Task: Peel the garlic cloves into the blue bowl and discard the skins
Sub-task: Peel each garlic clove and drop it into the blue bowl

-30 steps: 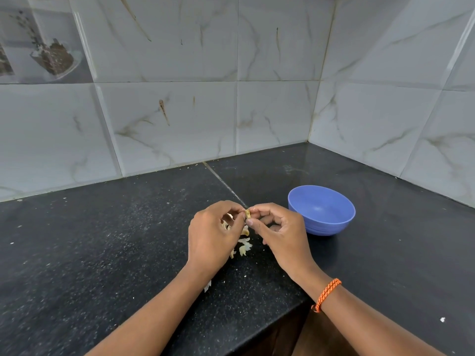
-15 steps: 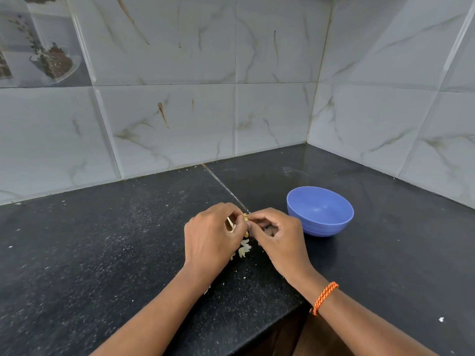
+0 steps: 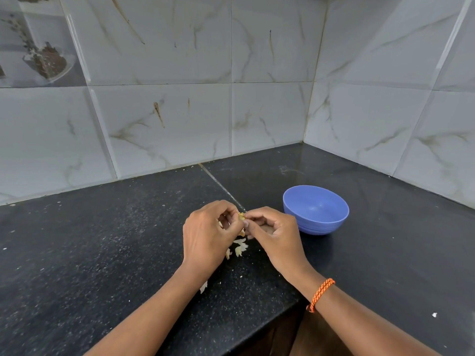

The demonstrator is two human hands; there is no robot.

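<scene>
step: peeling garlic clove [image 3: 241,216] | grip: left hand [image 3: 205,235] and right hand [image 3: 272,233] pinch it | tip: strip skin over countertop's [image 3: 102,240] front edge, keeping blue bowl [image 3: 315,209] clean

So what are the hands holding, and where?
Both the left hand and right hand pinch a garlic clove by its sides, between fingertips and thumbs.

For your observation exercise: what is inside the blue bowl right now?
The bowl shows only bare blue inner surface; no cloves visible. Its near inner wall is hidden by the rim. The clove is pinched between the left hand and right hand.
</scene>
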